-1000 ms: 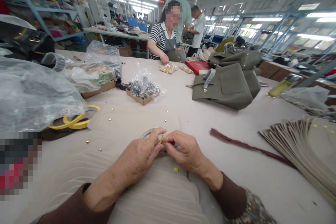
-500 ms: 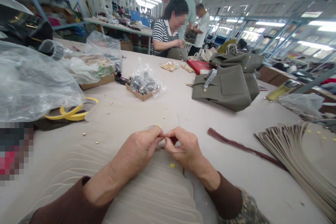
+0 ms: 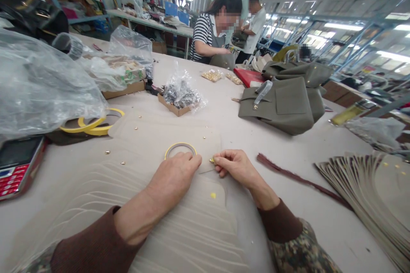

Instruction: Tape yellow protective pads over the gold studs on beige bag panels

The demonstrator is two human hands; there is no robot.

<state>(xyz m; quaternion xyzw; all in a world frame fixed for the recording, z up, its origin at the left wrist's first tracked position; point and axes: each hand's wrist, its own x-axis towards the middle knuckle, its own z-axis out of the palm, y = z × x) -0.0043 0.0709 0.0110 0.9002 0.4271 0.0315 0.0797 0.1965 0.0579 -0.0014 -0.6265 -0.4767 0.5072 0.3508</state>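
My left hand (image 3: 174, 175) lies curled on a fanned stack of beige cut pieces (image 3: 179, 230), its fingertips at the near rim of a thin yellow tape ring (image 3: 180, 149) that rests flat on the table. Just to its right my right hand (image 3: 235, 166) is closed in a pinch on a small gold stud (image 3: 212, 160) held against the top beige piece. A small yellow scrap (image 3: 213, 195) lies on the stack below the hands. Several loose gold studs (image 3: 122, 163) dot the beige pieces to the left.
At left are clear plastic bags (image 3: 41, 89), two yellow tape rolls (image 3: 92, 124) and a red phone (image 3: 17, 166). A cardboard tray of bagged hardware (image 3: 179, 98) and olive handbags (image 3: 282, 102) sit further back. Fanned pieces (image 3: 368, 187) and a maroon strip (image 3: 297, 179) lie right. A person in stripes (image 3: 211, 34) works across the table.
The tape ring has left my left hand's fingers and now lies flat on the table. My hands have drawn slightly apart. The view shifted, so the phone shows at left.
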